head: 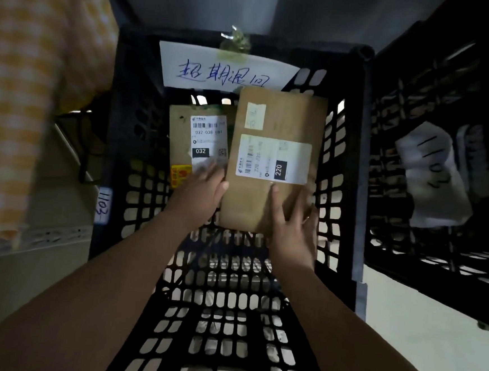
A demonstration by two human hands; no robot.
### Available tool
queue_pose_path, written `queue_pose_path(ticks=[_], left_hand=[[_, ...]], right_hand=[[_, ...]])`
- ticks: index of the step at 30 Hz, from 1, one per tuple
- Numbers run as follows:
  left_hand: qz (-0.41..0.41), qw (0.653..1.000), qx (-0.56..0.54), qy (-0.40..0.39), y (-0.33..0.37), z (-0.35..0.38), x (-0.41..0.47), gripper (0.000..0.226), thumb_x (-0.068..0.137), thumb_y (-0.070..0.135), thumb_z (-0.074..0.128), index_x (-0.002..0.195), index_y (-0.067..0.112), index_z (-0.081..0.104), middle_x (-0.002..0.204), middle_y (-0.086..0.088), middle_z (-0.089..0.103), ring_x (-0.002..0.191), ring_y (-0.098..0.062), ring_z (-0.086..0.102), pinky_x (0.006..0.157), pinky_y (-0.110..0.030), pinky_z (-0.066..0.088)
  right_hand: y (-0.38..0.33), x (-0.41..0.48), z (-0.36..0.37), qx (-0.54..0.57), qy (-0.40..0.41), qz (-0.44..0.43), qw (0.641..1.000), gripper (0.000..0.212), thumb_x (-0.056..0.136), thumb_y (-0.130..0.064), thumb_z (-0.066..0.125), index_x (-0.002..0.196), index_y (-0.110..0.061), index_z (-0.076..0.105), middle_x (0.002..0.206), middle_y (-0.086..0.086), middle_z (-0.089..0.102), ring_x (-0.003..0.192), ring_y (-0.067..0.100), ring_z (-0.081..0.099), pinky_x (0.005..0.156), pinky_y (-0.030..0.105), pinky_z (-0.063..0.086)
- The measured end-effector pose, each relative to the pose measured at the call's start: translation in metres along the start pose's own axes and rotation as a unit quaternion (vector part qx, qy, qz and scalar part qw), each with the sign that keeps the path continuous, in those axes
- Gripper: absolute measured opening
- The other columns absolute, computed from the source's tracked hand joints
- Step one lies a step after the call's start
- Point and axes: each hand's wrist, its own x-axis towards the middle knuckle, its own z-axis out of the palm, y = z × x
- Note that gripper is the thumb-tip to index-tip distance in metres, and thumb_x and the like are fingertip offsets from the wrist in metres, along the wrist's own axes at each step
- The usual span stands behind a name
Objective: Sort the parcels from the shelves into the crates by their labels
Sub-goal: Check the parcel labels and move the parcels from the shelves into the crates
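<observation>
Hanging past the fingertips, a handwritten sign marks the far wall of the black crate; a second crate stands right. Inside, the right hand grips the 220 parcel, thumb on top; the left hand touches the 032 parcel with straight fingers.

A black crate on the pale floor, beside a second crate, holds a brown parcel labelled 032.

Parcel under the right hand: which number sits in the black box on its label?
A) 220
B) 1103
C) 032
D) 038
A: the larger parcel, held by the right hand, shows 220 in white on black; 032 is on the smaller parcel beside it.
</observation>
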Motion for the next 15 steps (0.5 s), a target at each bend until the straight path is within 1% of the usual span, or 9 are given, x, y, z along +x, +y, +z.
queue_pose_path(ticks=[2,4,6,8,10,11,13,14,15], left_hand=[[-0.046,0.997,0.007,-0.054,-0.005,0.003,0.0,0.055,0.1,0.049,0.017,0.15,0.027,0.02,0.16,-0.006,0.001,0.146,-0.028,-0.004,0.116,-0.047,0.005],[-0.072,0.994,0.003,-0.076,-0.005,0.004,0.0,0.056,0.099,0.053,0.017,0.151,0.034,0.012,0.16,-0.006,-0.004,0.146,-0.03,-0.01,0.116,-0.052,0.0],[-0.084,0.99,-0.077,-0.085,0.003,0.003,-0.001,0.054,0.099,0.053,0.023,0.149,0.042,0.01,0.16,-0.006,-0.005,0.145,-0.03,-0.013,0.116,-0.054,0.0],[-0.097,0.971,-0.205,-0.081,0.011,0.0,-0.003,0.05,0.1,0.049,0.029,0.148,0.044,0.015,0.16,-0.003,-0.004,0.145,-0.026,-0.014,0.116,-0.054,0.0],[-0.111,0.942,-0.312,-0.059,0.016,-0.006,-0.004,0.045,0.101,0.044,0.034,0.146,0.043,0.026,0.159,0.0,0.006,0.146,-0.021,-0.004,0.118,-0.047,0.005],[-0.113,0.926,-0.357,-0.044,0.019,-0.01,-0.004,0.042,0.102,0.038,0.036,0.144,0.039,0.034,0.156,0.001,0.016,0.145,-0.019,0.008,0.117,-0.041,0.012],[-0.115,0.899,-0.423,-0.013,0.029,-0.018,-0.008,0.037,0.102,0.026,0.039,0.139,0.027,0.046,0.145,0.0,0.036,0.134,-0.017,0.033,0.107,-0.03,0.029],[-0.119,0.892,-0.435,-0.006,0.034,-0.021,-0.011,0.035,0.102,0.023,0.039,0.136,0.022,0.049,0.14,0.0,0.044,0.127,-0.015,0.041,0.102,-0.028,0.034],[-0.124,0.892,-0.435,-0.007,0.039,-0.023,-0.014,0.034,0.102,0.022,0.039,0.135,0.02,0.05,0.137,0.0,0.048,0.123,-0.015,0.045,0.101,-0.029,0.036]], right_hand=[[0.003,0.001,0.002,0.019,-0.001,0.009,1.0,0.112,0.087,-0.001,0.06,0.14,-0.049,-0.025,0.145,0.006,-0.042,0.142,0.039,-0.004,0.108,0.053,0.036],[0.005,0.0,0.003,0.036,0.013,0.006,0.999,0.111,0.086,-0.003,0.062,0.139,-0.053,-0.022,0.144,0.0,-0.044,0.142,0.037,-0.003,0.107,0.052,0.037],[0.005,-0.001,0.003,0.045,0.041,-0.004,0.998,0.105,0.086,-0.014,0.066,0.142,-0.053,-0.014,0.146,-0.002,-0.041,0.14,0.04,0.002,0.11,0.051,0.035],[0.004,-0.005,0.001,0.059,0.07,-0.014,0.996,0.098,0.085,-0.022,0.068,0.145,-0.053,-0.003,0.15,-0.004,-0.033,0.137,0.041,0.005,0.108,0.052,0.036],[-0.002,-0.013,-0.003,0.055,0.095,-0.024,0.994,0.094,0.083,-0.021,0.07,0.144,-0.054,0.008,0.155,-0.006,-0.023,0.134,0.043,0.007,0.101,0.057,0.042],[-0.005,-0.018,-0.005,0.044,0.114,-0.024,0.992,0.093,0.08,-0.019,0.074,0.144,-0.053,0.015,0.158,-0.003,-0.013,0.132,0.045,0.012,0.093,0.059,0.045],[-0.012,-0.028,-0.012,0.017,0.162,-0.026,0.986,0.093,0.066,-0.013,0.085,0.14,-0.044,0.04,0.158,0.01,0.02,0.122,0.057,0.032,0.08,0.062,0.049],[-0.014,-0.032,-0.017,-0.001,0.177,-0.027,0.984,0.09,0.06,-0.01,0.089,0.136,-0.039,0.05,0.152,0.013,0.033,0.117,0.059,0.041,0.078,0.064,0.049],[-0.014,-0.035,-0.023,-0.018,0.184,-0.03,0.982,0.088,0.056,-0.009,0.091,0.132,-0.035,0.056,0.148,0.014,0.041,0.114,0.059,0.045,0.078,0.065,0.049]])
